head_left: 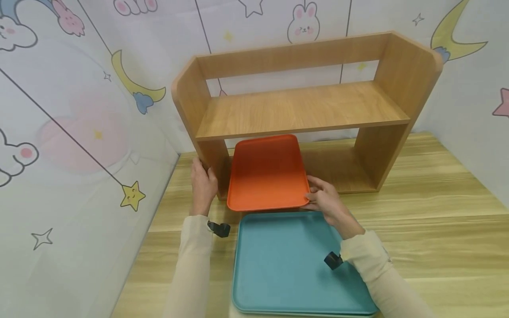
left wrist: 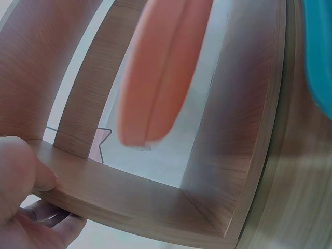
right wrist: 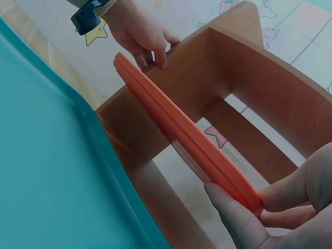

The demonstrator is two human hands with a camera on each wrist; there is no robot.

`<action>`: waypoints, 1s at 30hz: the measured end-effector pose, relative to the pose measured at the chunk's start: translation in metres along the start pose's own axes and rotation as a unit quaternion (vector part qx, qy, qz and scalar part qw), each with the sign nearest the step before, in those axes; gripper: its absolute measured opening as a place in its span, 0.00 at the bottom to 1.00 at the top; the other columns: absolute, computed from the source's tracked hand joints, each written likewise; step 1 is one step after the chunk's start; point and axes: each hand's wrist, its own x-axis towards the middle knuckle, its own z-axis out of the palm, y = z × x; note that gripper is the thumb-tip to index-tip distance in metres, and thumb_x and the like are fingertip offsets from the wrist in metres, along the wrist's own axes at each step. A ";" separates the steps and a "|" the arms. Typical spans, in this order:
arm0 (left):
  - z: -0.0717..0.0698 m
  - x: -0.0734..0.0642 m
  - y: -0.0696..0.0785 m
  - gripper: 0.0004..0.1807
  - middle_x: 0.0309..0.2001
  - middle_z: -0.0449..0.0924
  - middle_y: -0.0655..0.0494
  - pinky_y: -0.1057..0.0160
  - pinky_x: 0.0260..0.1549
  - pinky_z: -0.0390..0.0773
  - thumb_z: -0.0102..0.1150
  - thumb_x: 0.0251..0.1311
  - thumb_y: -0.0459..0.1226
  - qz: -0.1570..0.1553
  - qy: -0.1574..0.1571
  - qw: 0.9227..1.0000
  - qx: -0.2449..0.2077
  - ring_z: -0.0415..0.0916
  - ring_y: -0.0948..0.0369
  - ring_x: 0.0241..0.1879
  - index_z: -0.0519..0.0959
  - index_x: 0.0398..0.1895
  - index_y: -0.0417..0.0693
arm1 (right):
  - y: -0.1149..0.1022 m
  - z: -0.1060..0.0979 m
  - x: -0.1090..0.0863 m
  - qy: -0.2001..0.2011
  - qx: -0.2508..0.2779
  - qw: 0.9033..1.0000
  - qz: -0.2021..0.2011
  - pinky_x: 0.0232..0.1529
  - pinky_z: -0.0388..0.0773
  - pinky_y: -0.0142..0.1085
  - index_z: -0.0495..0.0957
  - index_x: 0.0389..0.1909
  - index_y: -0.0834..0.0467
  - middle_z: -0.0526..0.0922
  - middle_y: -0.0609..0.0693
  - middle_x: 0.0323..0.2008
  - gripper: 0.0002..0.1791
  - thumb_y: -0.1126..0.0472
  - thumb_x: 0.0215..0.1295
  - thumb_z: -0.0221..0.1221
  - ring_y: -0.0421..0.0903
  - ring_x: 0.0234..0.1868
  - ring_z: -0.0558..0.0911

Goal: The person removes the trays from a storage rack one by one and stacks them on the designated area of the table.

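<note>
An orange tray [head_left: 266, 172] slants into the lower compartment of a wooden shelf [head_left: 302, 108], near its left side. My right hand [head_left: 328, 201] pinches the tray's near right corner between thumb and fingers, as the right wrist view shows at the orange edge [right wrist: 192, 137]. At the shelf's left side panel is my left hand [head_left: 203, 183], its thumb on one face and its fingers on the other in the left wrist view, gripping the panel edge [left wrist: 114, 205]. The tray's far end is inside the shelf, under the upper board.
A larger teal tray [head_left: 294, 260] lies in front of the shelf on the wood-grain table [head_left: 437, 238], with another pale edge beneath it. A printed white cloth [head_left: 79, 176] hangs along the left side and the back.
</note>
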 end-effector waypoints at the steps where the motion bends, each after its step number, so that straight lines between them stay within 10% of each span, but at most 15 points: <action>1: 0.000 0.000 0.000 0.18 0.55 0.68 0.33 0.45 0.60 0.68 0.44 0.66 0.29 -0.001 -0.001 1.000 0.001 0.67 0.41 0.58 0.62 0.58 0.32 | 0.000 -0.001 -0.001 0.000 -0.003 1.000 -0.003 0.44 0.82 0.41 0.53 0.73 0.58 0.69 0.56 0.41 0.34 0.73 0.67 0.46 0.45 0.36 0.81; 30: 0.001 0.000 0.000 0.17 0.53 0.69 0.33 0.45 0.57 0.69 0.45 0.65 0.28 0.003 0.006 1.000 0.005 0.68 0.41 0.56 0.62 0.56 0.32 | 0.003 -0.029 -0.023 -0.036 -0.012 0.999 -0.039 0.39 0.82 0.33 0.53 0.73 0.61 0.69 0.56 0.42 0.33 0.70 0.68 0.48 0.40 0.34 0.81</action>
